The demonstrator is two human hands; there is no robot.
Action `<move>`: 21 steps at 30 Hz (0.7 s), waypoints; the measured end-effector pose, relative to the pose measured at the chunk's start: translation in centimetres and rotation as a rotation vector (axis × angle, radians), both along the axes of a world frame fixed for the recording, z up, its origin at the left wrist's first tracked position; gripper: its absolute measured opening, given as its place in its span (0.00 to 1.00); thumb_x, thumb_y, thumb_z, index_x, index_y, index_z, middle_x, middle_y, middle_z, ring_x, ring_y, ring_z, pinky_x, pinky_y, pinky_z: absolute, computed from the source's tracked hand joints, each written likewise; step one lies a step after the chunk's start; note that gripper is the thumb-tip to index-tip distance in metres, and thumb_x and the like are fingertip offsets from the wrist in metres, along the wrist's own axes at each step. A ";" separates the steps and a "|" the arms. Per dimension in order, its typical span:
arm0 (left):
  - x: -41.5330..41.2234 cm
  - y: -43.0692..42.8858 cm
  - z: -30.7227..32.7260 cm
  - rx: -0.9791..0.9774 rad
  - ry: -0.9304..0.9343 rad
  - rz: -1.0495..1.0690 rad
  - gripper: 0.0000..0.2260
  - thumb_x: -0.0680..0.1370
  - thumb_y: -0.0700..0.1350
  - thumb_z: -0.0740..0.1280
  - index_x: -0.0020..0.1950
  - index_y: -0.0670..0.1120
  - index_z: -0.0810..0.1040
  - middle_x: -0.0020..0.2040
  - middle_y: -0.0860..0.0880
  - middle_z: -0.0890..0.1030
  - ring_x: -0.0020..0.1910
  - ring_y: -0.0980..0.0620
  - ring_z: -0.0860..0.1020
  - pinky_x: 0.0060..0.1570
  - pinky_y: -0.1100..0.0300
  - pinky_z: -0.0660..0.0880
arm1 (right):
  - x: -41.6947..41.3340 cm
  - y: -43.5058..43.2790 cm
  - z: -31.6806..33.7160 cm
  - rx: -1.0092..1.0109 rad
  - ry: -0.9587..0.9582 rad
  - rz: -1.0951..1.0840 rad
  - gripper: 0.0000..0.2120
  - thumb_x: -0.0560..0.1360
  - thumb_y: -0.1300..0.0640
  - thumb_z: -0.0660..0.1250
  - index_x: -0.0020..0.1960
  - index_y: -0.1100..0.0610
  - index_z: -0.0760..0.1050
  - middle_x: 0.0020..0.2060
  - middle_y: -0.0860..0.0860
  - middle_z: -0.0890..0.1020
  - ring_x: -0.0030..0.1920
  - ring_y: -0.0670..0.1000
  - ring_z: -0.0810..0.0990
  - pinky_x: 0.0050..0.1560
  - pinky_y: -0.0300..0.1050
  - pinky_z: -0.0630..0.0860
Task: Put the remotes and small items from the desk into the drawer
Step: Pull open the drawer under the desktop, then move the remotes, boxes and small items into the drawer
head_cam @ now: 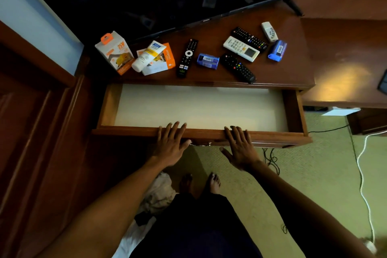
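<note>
Left hand (170,144), right hand (240,146) spread flat on drawer (294,109) front — remotes (240,49) beyond, on desk (293,69).

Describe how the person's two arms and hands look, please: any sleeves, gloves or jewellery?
Both arms are bare up to the frame edge: no sleeves show. The left hand and right hand wear no gloves, and I see no rings, watch or bracelet. The nails look short and unpainted, though the dim light hides fine detail.
</note>
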State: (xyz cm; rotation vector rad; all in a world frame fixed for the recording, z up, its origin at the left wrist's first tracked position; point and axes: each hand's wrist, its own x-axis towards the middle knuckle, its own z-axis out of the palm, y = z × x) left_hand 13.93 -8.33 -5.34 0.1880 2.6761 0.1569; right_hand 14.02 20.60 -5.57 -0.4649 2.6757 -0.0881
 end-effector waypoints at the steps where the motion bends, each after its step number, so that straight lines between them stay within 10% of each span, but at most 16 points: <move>1: 0.2 0.0 0.1 -0.002 -0.001 0.004 0.31 0.79 0.67 0.39 0.78 0.57 0.35 0.81 0.49 0.42 0.79 0.45 0.41 0.75 0.37 0.39 | 0.2 0.0 -0.1 0.003 0.001 -0.002 0.38 0.78 0.33 0.41 0.80 0.54 0.38 0.80 0.57 0.50 0.80 0.59 0.46 0.79 0.61 0.43; 11: -3.1 -0.6 3.9 0.304 -0.151 0.172 0.26 0.82 0.62 0.49 0.77 0.55 0.59 0.78 0.49 0.62 0.77 0.48 0.59 0.75 0.43 0.54 | -3.9 -2.0 2.8 -0.074 0.118 -0.109 0.29 0.80 0.37 0.45 0.73 0.54 0.61 0.70 0.56 0.70 0.63 0.59 0.76 0.68 0.60 0.68; 16: -8.5 -2.5 8.7 0.383 0.271 0.272 0.17 0.81 0.55 0.60 0.69 0.53 0.71 0.63 0.50 0.79 0.60 0.48 0.77 0.53 0.54 0.76 | -10.2 -4.9 6.5 -0.252 0.148 -0.147 0.26 0.81 0.40 0.50 0.71 0.55 0.65 0.68 0.57 0.74 0.57 0.60 0.80 0.55 0.55 0.77; 21: -15.6 -5.0 12.9 0.381 0.543 0.341 0.17 0.79 0.50 0.65 0.66 0.47 0.73 0.62 0.44 0.78 0.62 0.44 0.75 0.53 0.50 0.76 | -15.5 -7.7 9.6 -0.339 0.193 -0.119 0.21 0.81 0.43 0.54 0.67 0.55 0.67 0.62 0.57 0.76 0.55 0.62 0.80 0.49 0.56 0.78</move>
